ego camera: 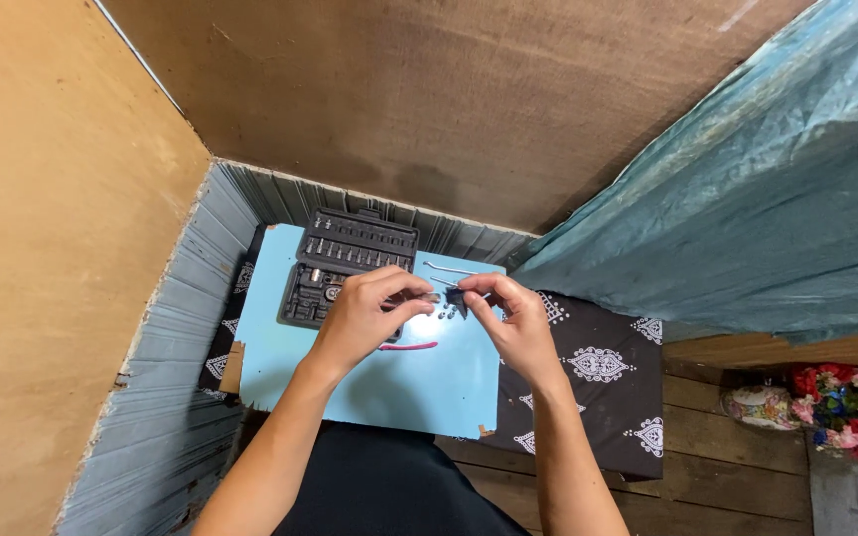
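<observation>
Both forearms reach forward over the blue board (389, 382). Left hand (364, 316) curled, fingertips pinched on a small metal bit (432, 297). Right hand (513, 323) pinches a dark part (456, 296), just beside it. Socket case (345, 266) behind left hand; loose bits (446, 313) below the fingertips.

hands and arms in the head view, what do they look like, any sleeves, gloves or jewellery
Both arms are bare from the hands to the bottom edge of the picture: no sleeves show. The left hand and right hand wear no gloves, and no rings, watch or bracelets can be made out, though the fingers are small in the picture. No marks or tattoos are visible on the forearms.
</observation>
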